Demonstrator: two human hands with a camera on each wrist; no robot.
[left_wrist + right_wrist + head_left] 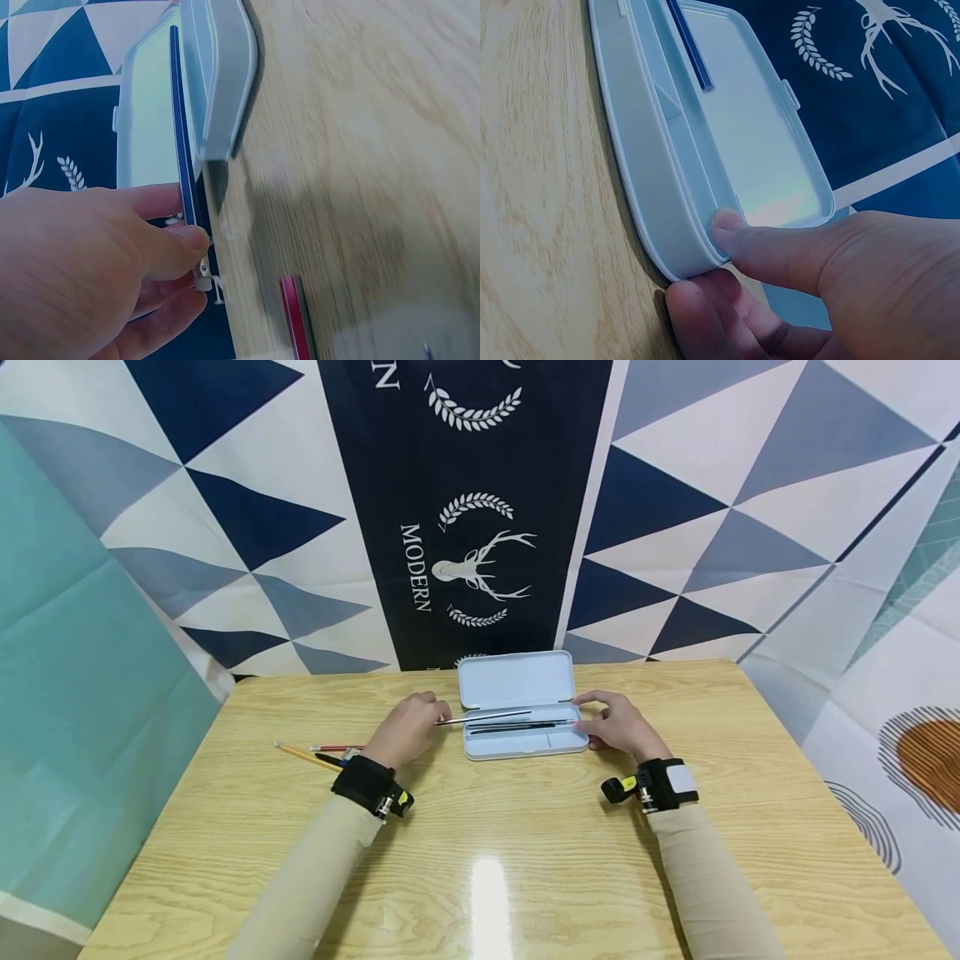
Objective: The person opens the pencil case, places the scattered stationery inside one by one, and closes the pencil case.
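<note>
A pale blue pencil case (525, 752) lies on the table with its lid (517, 681) raised at the back. My left hand (408, 727), at the case's left end, pinches a dark pencil (182, 127) near its eraser end. The pencil slants over the case, its far tip above the inside, as the right wrist view also shows. With thumb on the rim and fingers against the outer wall, my right hand (780, 277) grips the case's right end. Dark thin lines run along the inside in the head view; I cannot tell whether they are pencils or shadow.
Left of the case, partly behind my left wrist, lie a yellow pencil (303, 755), a red pencil (330, 748) and a dark pen (330, 760). The wooden table (555, 852) meets a patterned cloth (480, 468) at the back.
</note>
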